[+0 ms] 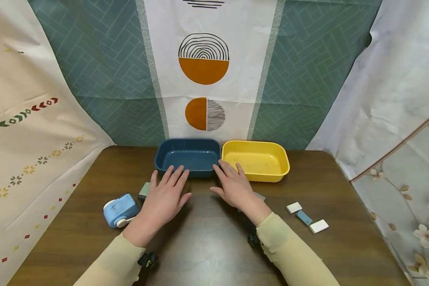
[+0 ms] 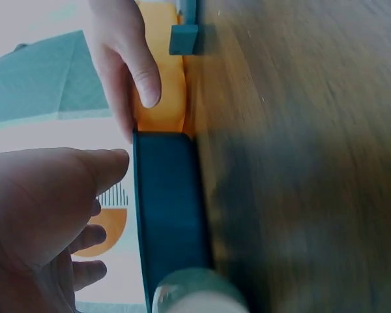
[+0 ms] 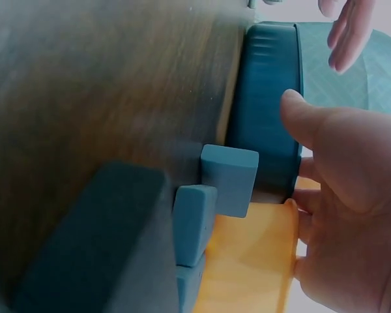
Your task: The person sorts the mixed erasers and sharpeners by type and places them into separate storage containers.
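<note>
From my remote seat, I see both hands flat and spread above the brown worktop [image 1: 207, 246], holding nothing: the left hand [image 1: 164, 198] hovers with fingers wide just in front of the blue tray [image 1: 187, 157], the right hand [image 1: 234, 186] likewise at the seam where the yellow tray [image 1: 255, 161] meets the blue tray. I judge this a resting pose with no pick yet begun; the small blocks [image 1: 305, 217] lie well right of the blue tray, a light-blue gadget [image 1: 120, 209] to its left front. Any next move, I reckon, calls for a reach and a pinch on one block.
</note>
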### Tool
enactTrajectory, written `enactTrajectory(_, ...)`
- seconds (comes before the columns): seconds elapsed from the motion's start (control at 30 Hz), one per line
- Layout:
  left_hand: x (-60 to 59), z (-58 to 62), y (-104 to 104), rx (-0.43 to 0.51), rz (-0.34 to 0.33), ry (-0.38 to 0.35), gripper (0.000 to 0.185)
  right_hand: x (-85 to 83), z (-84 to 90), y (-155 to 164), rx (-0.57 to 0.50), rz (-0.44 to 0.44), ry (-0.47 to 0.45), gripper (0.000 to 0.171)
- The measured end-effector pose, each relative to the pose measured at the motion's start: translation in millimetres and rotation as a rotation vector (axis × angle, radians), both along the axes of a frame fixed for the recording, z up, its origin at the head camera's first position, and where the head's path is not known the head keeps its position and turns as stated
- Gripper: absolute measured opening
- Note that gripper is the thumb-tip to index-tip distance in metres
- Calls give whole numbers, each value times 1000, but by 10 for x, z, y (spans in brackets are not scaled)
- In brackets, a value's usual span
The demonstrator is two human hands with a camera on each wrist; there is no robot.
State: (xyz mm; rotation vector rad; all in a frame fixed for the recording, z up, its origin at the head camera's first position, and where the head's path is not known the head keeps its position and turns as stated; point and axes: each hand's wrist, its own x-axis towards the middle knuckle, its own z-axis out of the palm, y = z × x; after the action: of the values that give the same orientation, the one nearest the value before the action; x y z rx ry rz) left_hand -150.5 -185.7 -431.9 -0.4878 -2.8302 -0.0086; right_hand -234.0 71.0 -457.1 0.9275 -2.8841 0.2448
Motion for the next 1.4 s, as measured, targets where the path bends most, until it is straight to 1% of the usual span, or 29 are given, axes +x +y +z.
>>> enactTrajectory(0.07,42,11,-46,1,4,1,74,-3,-4,1,1,0,1,83)
enactTrajectory(0.23,139,33,-158,24,28,-6,75,38,51,-1,6,-9,-1,83)
enactTrajectory(0.37,183,44,-241,39,48,3,75,56,71,0,11,-17,4,82)
enactTrajectory(0.5,204,45,-318,43,59,19,75,58,62,5,12,-17,13,83)
enactTrajectory(0.73,230,56,-411,57,65,27,75,55,43,8,5,-14,32,83)
enactTrajectory(1.07,282,40,-536,68,70,35,76,51,22,-10,-7,-12,21,84)
enactTrajectory(1.23,332,36,-595,74,86,19,78,48,11,-7,-4,-15,21,84)
enactTrajectory(1.4,362,27,-646,78,107,-14,81,52,11,-7,-5,-9,28,84)
